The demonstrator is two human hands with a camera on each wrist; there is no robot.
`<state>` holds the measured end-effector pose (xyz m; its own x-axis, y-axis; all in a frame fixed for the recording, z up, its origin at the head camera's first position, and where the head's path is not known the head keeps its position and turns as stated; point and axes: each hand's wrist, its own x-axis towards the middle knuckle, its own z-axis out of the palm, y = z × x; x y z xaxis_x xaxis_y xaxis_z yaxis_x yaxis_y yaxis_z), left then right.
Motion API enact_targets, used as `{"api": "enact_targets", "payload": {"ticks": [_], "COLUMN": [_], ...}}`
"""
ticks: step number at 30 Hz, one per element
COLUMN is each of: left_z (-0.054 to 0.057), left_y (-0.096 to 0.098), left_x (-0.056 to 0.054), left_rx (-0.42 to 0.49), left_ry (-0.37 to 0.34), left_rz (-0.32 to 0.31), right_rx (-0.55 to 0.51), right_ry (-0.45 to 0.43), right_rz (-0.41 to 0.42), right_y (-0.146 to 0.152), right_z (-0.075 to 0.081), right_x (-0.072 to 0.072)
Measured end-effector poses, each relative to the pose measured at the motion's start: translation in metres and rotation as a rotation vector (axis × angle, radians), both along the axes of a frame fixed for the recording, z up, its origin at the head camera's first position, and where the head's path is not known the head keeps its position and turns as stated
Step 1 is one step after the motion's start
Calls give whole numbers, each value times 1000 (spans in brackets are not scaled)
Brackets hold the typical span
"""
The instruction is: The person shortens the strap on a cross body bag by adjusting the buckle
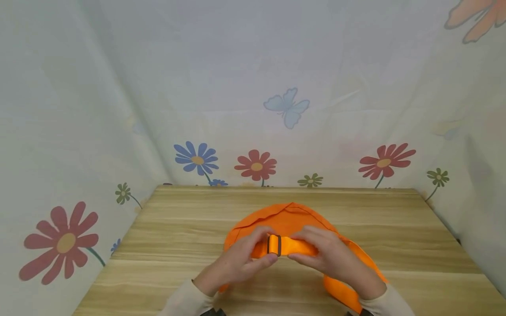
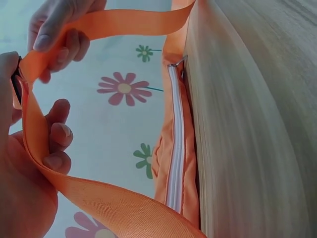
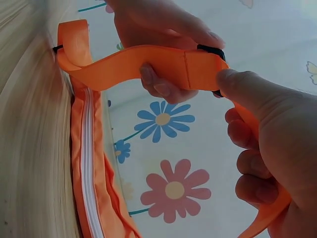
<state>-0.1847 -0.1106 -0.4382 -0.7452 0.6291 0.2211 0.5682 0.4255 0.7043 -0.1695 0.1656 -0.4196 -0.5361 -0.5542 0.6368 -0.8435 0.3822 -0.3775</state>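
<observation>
An orange bag [image 1: 284, 221] lies on the table, a white zipper [image 2: 176, 134] running along its edge. Its orange webbing strap [image 1: 298, 246] is raised in front of the bag, threaded through a black slider buckle [image 1: 279, 245]. Thumb and fingers of my left hand [image 1: 241, 259] hold the strap at the buckle's left side. From the right, my right hand [image 1: 332, 252] pinches the strap close to the same buckle. In the right wrist view, the right thumb [image 3: 252, 89] presses on the webbing beside the slider, with the other fingers curled behind it.
The wood-grain table [image 1: 170, 245] extends around the bag on both sides. Behind and beside it hangs a pale cloth wall [image 1: 221, 87] printed with flowers and a butterfly. One length of strap [image 1: 341, 292] trails toward the table's near side on the right.
</observation>
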Motion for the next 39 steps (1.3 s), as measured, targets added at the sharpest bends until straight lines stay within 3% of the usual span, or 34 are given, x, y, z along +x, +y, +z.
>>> {"api": "enact_targets", "payload": {"ticks": [6, 10, 14, 17, 23, 31, 39], "left_z": [0, 5, 9, 10, 7, 4, 4], "left_y": [1, -4, -12, -16, -16, -12, -7], "left_x": [0, 0, 1, 0, -3, -3, -4], "left_rx": [34, 60, 54, 49, 115, 207, 191], "left_ry": [6, -16, 10, 39, 76, -4, -37], "left_rz": [4, 25, 56, 57, 0, -56, -64], "right_rx": [8, 40, 27, 5, -20, -44, -39], "right_ry": [-18, -86, -128, -120, -64, -13, 8], "right_rz": [16, -61, -95, -80, -61, -36, 1], "right_y": [-6, 0, 11, 16, 16, 12, 5], "right_z": [-1, -2, -4, -4, -2, 2, 6], "right_x": [1, 2, 3, 2, 0, -1, -1]}}
